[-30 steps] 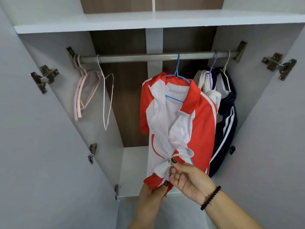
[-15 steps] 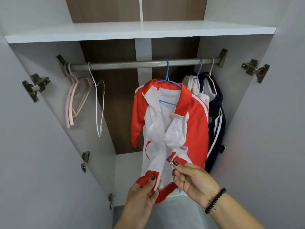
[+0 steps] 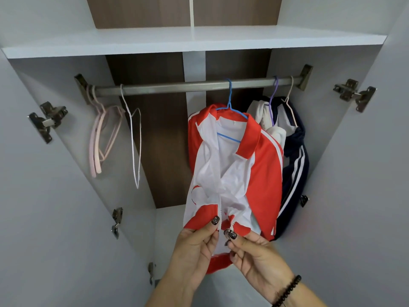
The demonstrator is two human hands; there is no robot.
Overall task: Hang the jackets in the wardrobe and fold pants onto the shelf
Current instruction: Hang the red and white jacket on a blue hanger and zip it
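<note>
Both hands are now drawing the two bottom front edges of the jacket [image 3: 254, 173] together, where half a second ago they were holding them a little apart. Thumb and fingers of the left hand [image 3: 197, 247] are pinching the left hem, and the right hand [image 3: 259, 260] is pinching the zipper end [image 3: 229, 234] on the right hem; the two edges are almost touching between the thumbs. My reading is that the person is trying to start the zipper, so the jacket will sit closed on its hanger.

That jacket, red and white, is already hanging on a blue hanger [image 3: 230, 107] from the rail [image 3: 177, 87] inside the wardrobe, so the hanging step for it looks done bar the fastening. Just to its right, a white garment [image 3: 263, 114] and a dark striped jacket [image 3: 294, 165] are hanging too. Spare pink hangers [image 3: 99, 138] and a white hanger [image 3: 135, 147] are waiting at the rail's left end. Above, the shelf [image 3: 199, 38] is showing no pants.
</note>
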